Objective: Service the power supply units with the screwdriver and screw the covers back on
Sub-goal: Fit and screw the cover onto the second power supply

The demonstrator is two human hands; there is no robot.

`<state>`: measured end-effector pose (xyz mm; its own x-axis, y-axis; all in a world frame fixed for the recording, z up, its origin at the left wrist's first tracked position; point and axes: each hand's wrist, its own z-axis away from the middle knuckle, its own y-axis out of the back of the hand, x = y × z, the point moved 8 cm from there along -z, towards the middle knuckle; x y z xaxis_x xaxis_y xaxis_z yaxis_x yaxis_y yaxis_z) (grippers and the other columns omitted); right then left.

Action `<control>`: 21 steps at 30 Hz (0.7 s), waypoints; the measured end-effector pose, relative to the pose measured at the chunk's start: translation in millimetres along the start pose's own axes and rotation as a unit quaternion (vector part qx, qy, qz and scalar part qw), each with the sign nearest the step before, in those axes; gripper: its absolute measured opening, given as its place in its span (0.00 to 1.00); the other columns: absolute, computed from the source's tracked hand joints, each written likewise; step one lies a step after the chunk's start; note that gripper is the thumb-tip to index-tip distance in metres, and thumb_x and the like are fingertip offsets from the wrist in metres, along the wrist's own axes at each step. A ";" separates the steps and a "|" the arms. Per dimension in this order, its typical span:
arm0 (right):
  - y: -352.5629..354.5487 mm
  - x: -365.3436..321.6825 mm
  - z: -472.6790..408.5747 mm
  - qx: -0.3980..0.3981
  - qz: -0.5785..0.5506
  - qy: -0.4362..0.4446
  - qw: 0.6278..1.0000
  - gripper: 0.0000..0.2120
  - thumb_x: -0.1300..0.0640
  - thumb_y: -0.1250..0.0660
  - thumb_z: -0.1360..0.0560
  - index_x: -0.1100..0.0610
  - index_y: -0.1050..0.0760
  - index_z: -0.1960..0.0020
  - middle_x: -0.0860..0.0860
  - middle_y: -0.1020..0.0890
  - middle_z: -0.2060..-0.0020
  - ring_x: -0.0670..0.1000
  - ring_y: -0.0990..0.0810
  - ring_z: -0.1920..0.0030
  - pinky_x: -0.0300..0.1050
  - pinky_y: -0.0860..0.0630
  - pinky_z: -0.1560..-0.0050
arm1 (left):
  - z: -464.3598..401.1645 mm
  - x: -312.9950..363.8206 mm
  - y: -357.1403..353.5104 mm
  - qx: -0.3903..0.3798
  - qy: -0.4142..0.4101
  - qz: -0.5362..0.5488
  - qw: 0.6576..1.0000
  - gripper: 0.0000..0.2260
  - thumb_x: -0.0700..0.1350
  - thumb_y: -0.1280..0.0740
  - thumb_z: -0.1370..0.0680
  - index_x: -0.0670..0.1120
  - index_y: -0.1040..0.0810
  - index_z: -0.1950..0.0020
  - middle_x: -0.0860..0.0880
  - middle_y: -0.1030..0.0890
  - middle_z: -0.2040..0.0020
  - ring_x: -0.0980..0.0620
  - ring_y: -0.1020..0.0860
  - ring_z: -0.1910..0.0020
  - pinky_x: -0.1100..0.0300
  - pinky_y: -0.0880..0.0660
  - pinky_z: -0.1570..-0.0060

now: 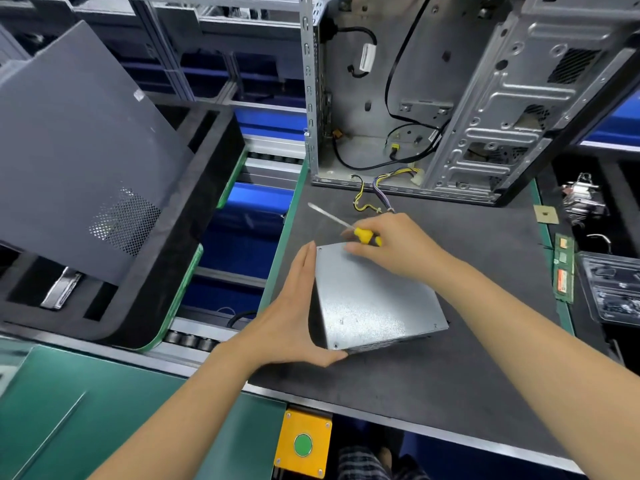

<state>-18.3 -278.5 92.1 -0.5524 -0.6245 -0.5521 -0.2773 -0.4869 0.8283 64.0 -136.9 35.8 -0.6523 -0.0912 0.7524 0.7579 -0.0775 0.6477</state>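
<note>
A grey metal power supply unit (374,299) lies on the dark work mat (467,368), cover side up, with its coloured cable bundle (375,195) trailing towards the back. My left hand (294,313) presses flat against the unit's left side, fingers straight, thumb under its near corner. My right hand (398,247) rests on the unit's far edge and grips a yellow-handled screwdriver (346,226), whose shaft points up and left over the mat.
An open computer case (467,98) stands at the back of the mat. A black foam tray (173,258) holding a grey side panel (76,143) sits left. Memory sticks (564,271) and a plastic parts tray (613,289) lie right. A yellow box with a green button (303,445) is below.
</note>
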 end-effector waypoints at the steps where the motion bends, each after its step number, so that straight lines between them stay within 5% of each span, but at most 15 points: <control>1: -5.9 1.3 -2.1 -0.020 0.008 -0.009 1.000 0.13 0.47 0.32 0.25 0.56 0.19 0.50 0.52 0.18 0.59 0.51 0.23 0.58 0.50 0.24 0.53 | 0.0 0.5 -0.8 0.006 -0.003 0.003 1.000 0.65 0.64 0.22 0.40 0.58 0.70 0.23 0.64 0.66 0.23 0.64 0.61 0.23 0.53 0.45 0.25; 5: -11.2 7.7 -3.4 -0.031 -0.005 -0.030 0.999 0.12 0.46 0.28 0.29 0.54 0.19 0.51 0.50 0.18 0.60 0.52 0.22 0.56 0.52 0.23 0.52 | -0.5 -0.3 -3.1 0.025 -0.007 0.001 1.000 0.65 0.63 0.22 0.40 0.56 0.69 0.23 0.60 0.64 0.22 0.60 0.60 0.22 0.56 0.45 0.27; 12: -11.8 7.6 0.8 -0.016 0.001 -0.022 1.000 0.11 0.46 0.28 0.28 0.48 0.19 0.48 0.47 0.21 0.66 0.48 0.26 0.64 0.47 0.25 0.59 | -1.0 -1.8 -6.8 0.043 -0.013 0.016 0.999 0.65 0.60 0.21 0.40 0.52 0.67 0.21 0.57 0.62 0.21 0.61 0.59 0.22 0.82 0.51 0.36; 17: -14.6 6.6 0.9 -0.015 -0.015 -0.012 1.000 0.11 0.47 0.28 0.29 0.48 0.18 0.48 0.47 0.22 0.70 0.45 0.28 0.68 0.45 0.28 0.62 | -0.8 -3.5 -8.1 0.055 -0.016 0.045 0.997 0.65 0.56 0.20 0.40 0.53 0.66 0.21 0.58 0.63 0.21 0.63 0.58 0.22 0.83 0.48 0.38; 21: -15.5 8.9 3.6 -0.027 -0.035 -0.008 0.999 0.12 0.48 0.27 0.29 0.46 0.19 0.46 0.49 0.18 0.64 0.50 0.22 0.61 0.49 0.23 0.56 | -3.0 -4.4 -8.5 0.050 -0.021 0.055 0.997 0.65 0.55 0.19 0.40 0.53 0.65 0.21 0.57 0.62 0.20 0.61 0.57 0.22 0.80 0.46 0.35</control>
<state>-21.8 -274.3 74.7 -0.5458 -0.5785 -0.6062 -0.2726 -0.5615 0.7813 60.5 -138.8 26.6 -0.5666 -0.0526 0.8223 0.8221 0.0310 0.5684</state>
